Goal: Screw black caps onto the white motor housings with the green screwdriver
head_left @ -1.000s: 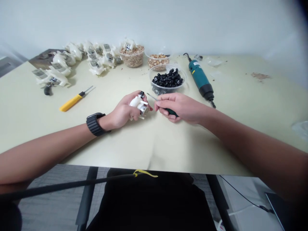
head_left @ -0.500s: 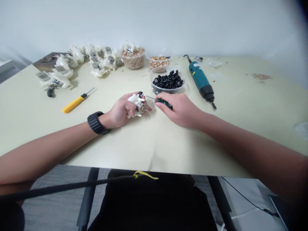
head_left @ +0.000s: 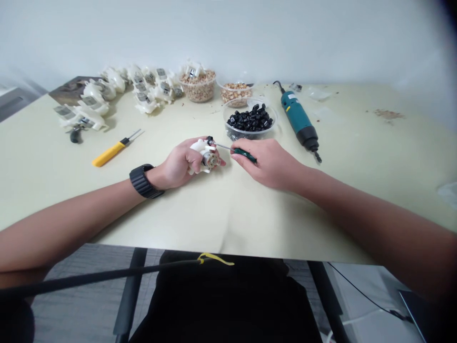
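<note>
at centre, right hand (head_left: 267,162) grips green-handled screwdriver (head_left: 244,154), which has reached and likely engaged black fitting (head_left: 209,140); left hand (head_left: 177,164) clasps motor housing (head_left: 198,146).

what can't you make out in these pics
Green screwdriver: head view, tip too small to tell how it meets the black piece.
Rear of its handle: head view, hidden by the right hand.
White part: head view, partly hidden by the left hand.
Clear plastic: head view, cut off by the right edge.
</note>
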Tool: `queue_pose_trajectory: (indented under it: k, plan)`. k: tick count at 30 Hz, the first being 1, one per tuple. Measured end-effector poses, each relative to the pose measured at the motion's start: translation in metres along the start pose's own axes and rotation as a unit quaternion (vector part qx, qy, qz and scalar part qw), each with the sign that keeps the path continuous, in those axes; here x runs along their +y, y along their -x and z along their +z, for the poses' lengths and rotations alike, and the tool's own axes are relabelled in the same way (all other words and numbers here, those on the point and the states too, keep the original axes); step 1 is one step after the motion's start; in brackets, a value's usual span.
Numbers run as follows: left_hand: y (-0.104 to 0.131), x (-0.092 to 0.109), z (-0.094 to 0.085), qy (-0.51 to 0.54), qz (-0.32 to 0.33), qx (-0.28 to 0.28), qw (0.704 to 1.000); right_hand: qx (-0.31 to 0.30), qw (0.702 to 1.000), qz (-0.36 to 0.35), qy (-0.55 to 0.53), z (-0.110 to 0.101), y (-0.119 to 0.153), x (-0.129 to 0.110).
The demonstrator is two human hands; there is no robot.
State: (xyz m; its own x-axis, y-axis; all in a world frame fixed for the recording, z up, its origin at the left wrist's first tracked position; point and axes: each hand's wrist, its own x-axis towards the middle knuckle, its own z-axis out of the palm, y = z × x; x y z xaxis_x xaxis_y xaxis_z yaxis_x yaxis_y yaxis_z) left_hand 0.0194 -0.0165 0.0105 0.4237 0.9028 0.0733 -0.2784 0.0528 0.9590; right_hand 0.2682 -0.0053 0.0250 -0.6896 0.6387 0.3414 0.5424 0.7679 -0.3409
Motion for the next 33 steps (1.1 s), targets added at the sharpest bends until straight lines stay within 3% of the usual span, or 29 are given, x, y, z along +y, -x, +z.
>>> queue_pose_trajectory:
  k: [5, 11, 18, 22, 25, 29, 33]
  plan:
    - [0.004, 0.002, 0.003, -0.028, -0.009, -0.006, 1.000, -0.010, 0.984, 0.042, 0.173, -0.008, 0.000, -0.020]
    - [0.010, 0.006, 0.006, -0.113, -0.018, -0.008, 0.993, -0.025, 0.984, 0.045, 0.171, -0.009, -0.004, -0.032]
    - [0.012, 0.008, 0.011, -0.142, -0.029, 0.002, 0.989, -0.015, 0.996, 0.067, -0.055, -0.011, -0.009, -0.025]
    - [0.013, 0.010, 0.012, -0.170, -0.023, 0.006, 0.985, -0.071, 0.965, 0.134, -0.214, -0.012, -0.011, -0.023]
    - [0.014, 0.013, 0.012, -0.175, -0.020, 0.004, 0.984, -0.105, 0.945, 0.169, -0.261, -0.012, -0.011, -0.021]
    - [0.015, 0.013, 0.011, -0.159, -0.037, -0.011, 0.987, -0.049, 0.978, 0.120, -0.161, -0.011, -0.008, -0.020]
    - [0.015, 0.011, 0.011, -0.154, -0.038, -0.017, 0.987, -0.031, 0.998, 0.054, 0.027, -0.005, -0.001, -0.024]
